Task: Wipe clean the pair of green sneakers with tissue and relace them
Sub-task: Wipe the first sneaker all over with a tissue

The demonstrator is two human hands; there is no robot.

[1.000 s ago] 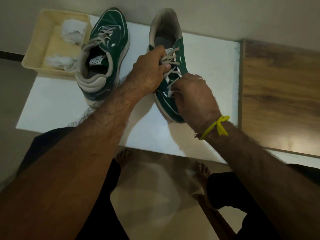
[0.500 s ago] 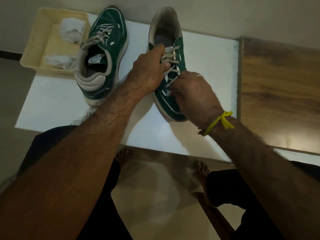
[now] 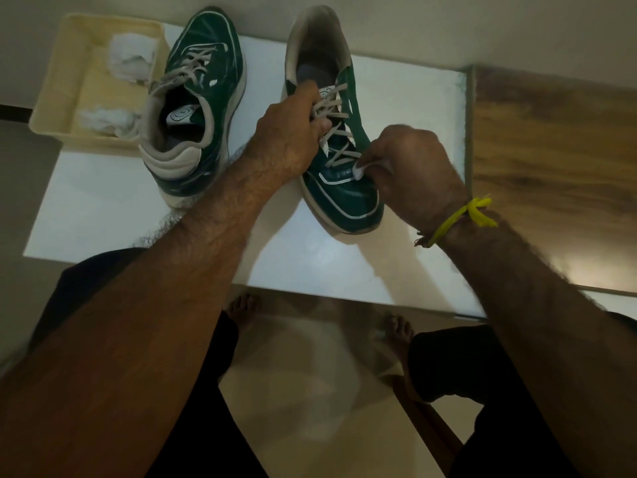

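Two green sneakers with beige laces lie on a white table [image 3: 103, 215]. The right sneaker [image 3: 348, 198] points its toe toward me. My left hand [image 3: 289, 139] grips its left side at the laces, thumb across the tongue. My right hand [image 3: 410, 167] pinches a small white tissue [image 3: 358, 171] against the toe end of the lacing. The left sneaker [image 3: 203, 98] lies apart with its heel toward me, laced, touched by neither hand.
A cream tray [image 3: 69, 81] at the table's far left corner holds two crumpled white tissues [image 3: 132, 58]. A wooden surface [image 3: 551, 167] adjoins the table on the right. My bare feet show below the table's near edge.
My right hand has slid right and toward the toe, uncovering the lower laces and showing the tissue. The left hand keeps its grip on the sneaker.
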